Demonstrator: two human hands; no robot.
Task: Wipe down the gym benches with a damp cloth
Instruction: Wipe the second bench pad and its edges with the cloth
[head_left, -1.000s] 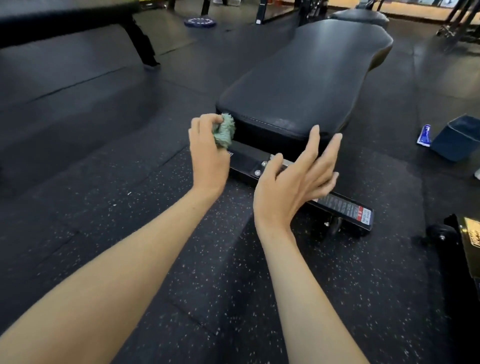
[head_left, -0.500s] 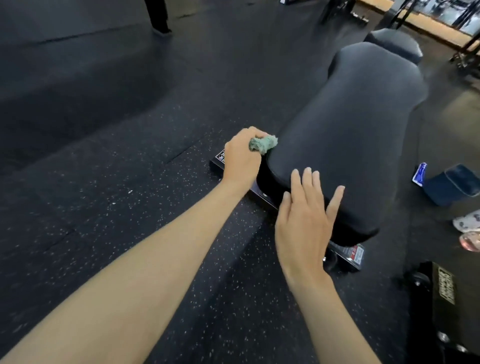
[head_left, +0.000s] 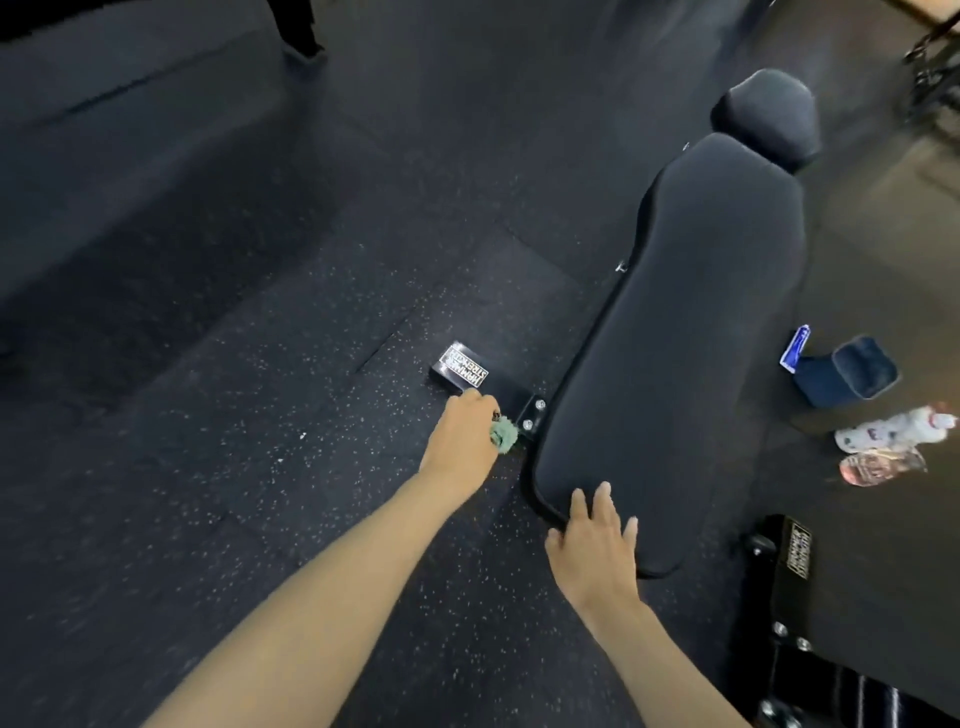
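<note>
A long black padded gym bench (head_left: 691, 338) runs from the lower middle toward the upper right, seen from above. My left hand (head_left: 460, 441) grips a bunched green cloth (head_left: 504, 434) beside the bench's near left side, close to the bolted frame bracket (head_left: 532, 413). My right hand (head_left: 592, 545) lies with fingers straight and spread on the near end of the pad. A smaller round pad (head_left: 766, 117) sits at the bench's far end.
The bench's black base foot with a white label (head_left: 462, 370) lies on speckled rubber flooring. To the right stand a dark blue bucket (head_left: 852, 371), a blue packet (head_left: 795, 348) and a white spray bottle (head_left: 893, 426). Another black machine base (head_left: 795, 551) sits at lower right.
My view has risen above the bench. My left hand with the cloth has dropped from the pad's near left edge to beside the frame bracket. My right hand has shifted to the pad's near end.
</note>
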